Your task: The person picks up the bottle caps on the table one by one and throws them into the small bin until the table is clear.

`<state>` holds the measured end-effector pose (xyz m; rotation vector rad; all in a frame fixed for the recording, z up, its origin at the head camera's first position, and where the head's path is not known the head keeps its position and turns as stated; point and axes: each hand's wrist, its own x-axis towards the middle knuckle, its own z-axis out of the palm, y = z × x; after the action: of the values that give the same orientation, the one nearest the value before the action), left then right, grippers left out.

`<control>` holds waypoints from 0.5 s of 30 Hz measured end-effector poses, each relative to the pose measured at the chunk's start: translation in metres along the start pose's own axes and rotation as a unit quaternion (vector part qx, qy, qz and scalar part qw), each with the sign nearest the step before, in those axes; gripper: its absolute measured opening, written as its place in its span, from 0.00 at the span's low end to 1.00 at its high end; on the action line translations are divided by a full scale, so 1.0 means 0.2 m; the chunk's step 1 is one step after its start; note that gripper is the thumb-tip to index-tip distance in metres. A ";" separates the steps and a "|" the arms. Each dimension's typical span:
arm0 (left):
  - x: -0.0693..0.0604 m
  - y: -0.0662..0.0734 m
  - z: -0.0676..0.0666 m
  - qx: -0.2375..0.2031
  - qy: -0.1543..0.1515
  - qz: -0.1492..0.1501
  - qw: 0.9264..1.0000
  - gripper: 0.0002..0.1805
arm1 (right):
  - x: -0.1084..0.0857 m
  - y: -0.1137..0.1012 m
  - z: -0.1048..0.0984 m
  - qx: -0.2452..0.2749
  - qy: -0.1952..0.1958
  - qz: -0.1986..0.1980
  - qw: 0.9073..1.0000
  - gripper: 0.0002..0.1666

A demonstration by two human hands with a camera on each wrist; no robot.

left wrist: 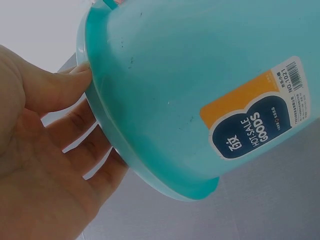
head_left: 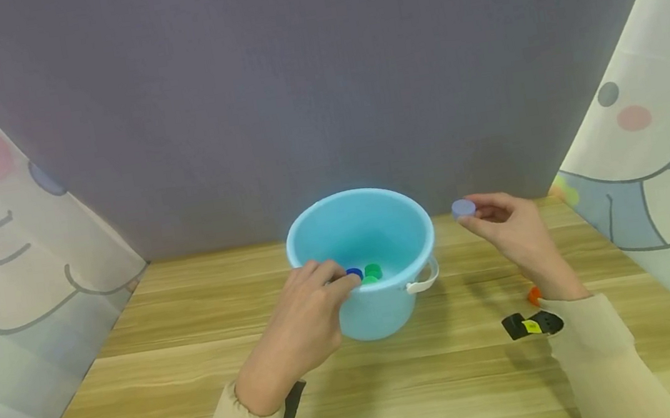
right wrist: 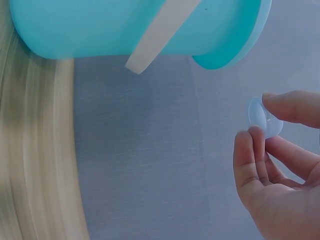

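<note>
Orange piece (head_left: 534, 295) sits right of the bucket (head_left: 377, 315), on the table (head_left: 172, 378). Left hand (head_left: 316, 302) grips the bucket's near-left rim. Only left wrist cam gets the bucket's label (left wrist: 255, 112), "HOT-SALE GOODS". Only head cam sees inside the bucket: blue cap (head_left: 354, 272), green caps (head_left: 373, 270). Right hand (head_left: 513, 226) pinches pale purple cap (head_left: 463, 208) right of bucket, in the air; right wrist cam shows thumb opposing fingertips. Grey panel (head_left: 329, 80) behind bucket.
</note>
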<state>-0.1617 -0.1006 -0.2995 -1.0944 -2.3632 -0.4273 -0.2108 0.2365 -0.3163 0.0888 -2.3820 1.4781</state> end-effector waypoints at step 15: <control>-0.01 -0.01 0.00 -0.003 0.005 0.000 1.000 0.22 | -0.02 -0.06 0.02 -0.003 -0.002 -0.030 1.000 0.28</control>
<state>-0.1622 -0.1017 -0.3010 -1.0925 -2.3556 -0.4383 -0.2051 0.2272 -0.3077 0.1611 -2.3646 1.4456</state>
